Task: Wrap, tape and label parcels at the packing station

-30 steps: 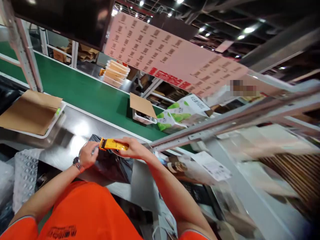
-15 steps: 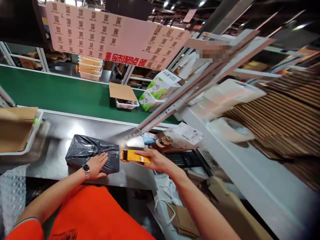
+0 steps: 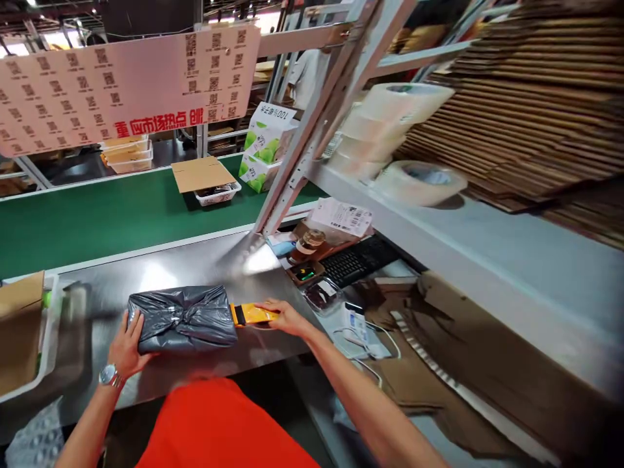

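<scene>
A package wrapped in dark grey plastic [image 3: 188, 325] lies on the metal table, its film gathered and creased in the middle. My left hand [image 3: 125, 348] grips its left end, fingers over the top and thumb along the near side. In my right hand [image 3: 285, 317] is a yellow tape dispenser [image 3: 251, 314], whose black-banded front meets the package's right end. Whether tape runs between them I cannot make out.
Left of the package stands a white tray with cardboard [image 3: 51, 325]. A metal post [image 3: 292, 175] rises at the right, near a jar [image 3: 309, 244] and a keyboard [image 3: 358, 260]. Tape rolls [image 3: 424, 182] and stacked cardboard [image 3: 526, 110] occupy the right shelf. Behind runs a green belt [image 3: 97, 221].
My left hand has moved from the package's top middle to its left end. The tape dispenser has come up against the right end. My view has turned to the right.
</scene>
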### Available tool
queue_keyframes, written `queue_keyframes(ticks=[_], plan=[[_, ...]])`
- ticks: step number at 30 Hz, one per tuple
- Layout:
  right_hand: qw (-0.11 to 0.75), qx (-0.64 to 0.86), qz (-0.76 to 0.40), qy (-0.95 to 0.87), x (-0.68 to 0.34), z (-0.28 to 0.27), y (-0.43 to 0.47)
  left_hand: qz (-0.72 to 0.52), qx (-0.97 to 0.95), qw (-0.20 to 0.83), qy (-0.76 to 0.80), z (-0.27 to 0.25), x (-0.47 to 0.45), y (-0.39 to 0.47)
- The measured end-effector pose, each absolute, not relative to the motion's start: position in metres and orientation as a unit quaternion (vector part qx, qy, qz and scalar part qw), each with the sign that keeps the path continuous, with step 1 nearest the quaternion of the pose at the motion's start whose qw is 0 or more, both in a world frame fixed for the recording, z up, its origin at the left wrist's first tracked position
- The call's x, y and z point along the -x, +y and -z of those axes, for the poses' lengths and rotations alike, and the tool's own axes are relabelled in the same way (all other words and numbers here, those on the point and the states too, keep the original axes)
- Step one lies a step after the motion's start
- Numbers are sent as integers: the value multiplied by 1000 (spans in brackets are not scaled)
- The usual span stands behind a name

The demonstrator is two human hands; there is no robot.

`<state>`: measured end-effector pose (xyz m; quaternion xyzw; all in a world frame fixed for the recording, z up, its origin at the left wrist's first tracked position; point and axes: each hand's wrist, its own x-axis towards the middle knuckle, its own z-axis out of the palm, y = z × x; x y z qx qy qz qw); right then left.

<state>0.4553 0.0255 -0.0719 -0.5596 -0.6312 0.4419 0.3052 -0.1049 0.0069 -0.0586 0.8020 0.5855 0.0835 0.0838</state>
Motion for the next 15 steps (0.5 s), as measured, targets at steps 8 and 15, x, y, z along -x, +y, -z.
queue_keyframes(ticks=[8,15], plan=[[351,597,-540,-478,-453,65,85,47,-794,118,595,-24,81,142],[457,627,-519,-359,-435,93,33,129,-764,180,606,-46,57,257]])
